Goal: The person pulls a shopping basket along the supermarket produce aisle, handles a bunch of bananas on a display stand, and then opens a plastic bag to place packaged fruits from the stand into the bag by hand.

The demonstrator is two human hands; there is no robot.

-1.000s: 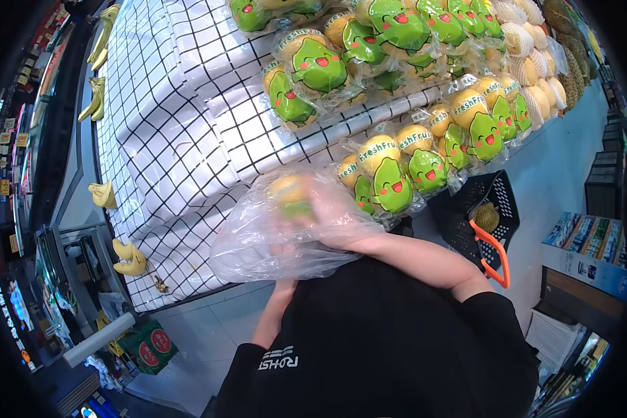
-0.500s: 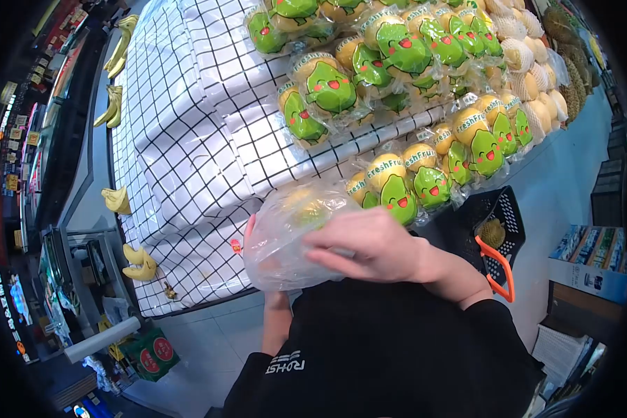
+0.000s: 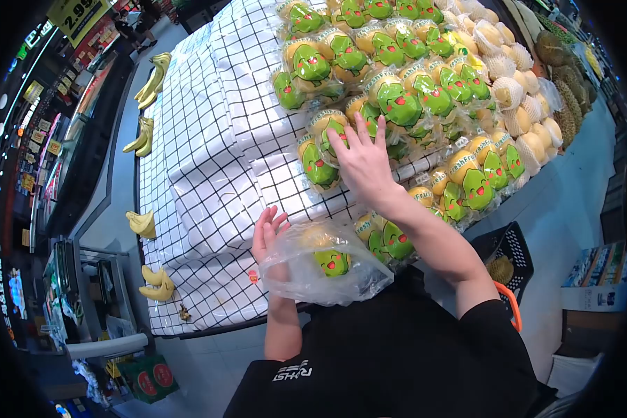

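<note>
My right hand (image 3: pixel 364 167) reaches over the display with fingers spread, the fingertips over a wrapped yellow fruit (image 3: pixel 318 169) in a clear sleeve printed with a green cartoon. Whether they press on it I cannot tell. Lower left, my left hand (image 3: pixel 268 231) has its fingers up and apart at the mouth of a clear plastic bag (image 3: pixel 369 280). The bag covers part of that hand and wrist and hangs in front of my chest. Inside it shows one wrapped yellow fruit (image 3: pixel 332 262) with the same green print.
Several more wrapped fruits (image 3: pixel 397 97) fill the stepped display, beside fruits in white foam nets (image 3: pixel 512 90) and durians (image 3: pixel 570 104). Bananas (image 3: pixel 157 284) line the left edge of the checked cloth (image 3: pixel 209 153). A black basket (image 3: pixel 515 251) with an orange handle stands at right.
My right hand has left the bag and moved up and forward to the wrapped fruits. My left hand's fingers now show above the bag. The view has shifted, showing more of the display.
</note>
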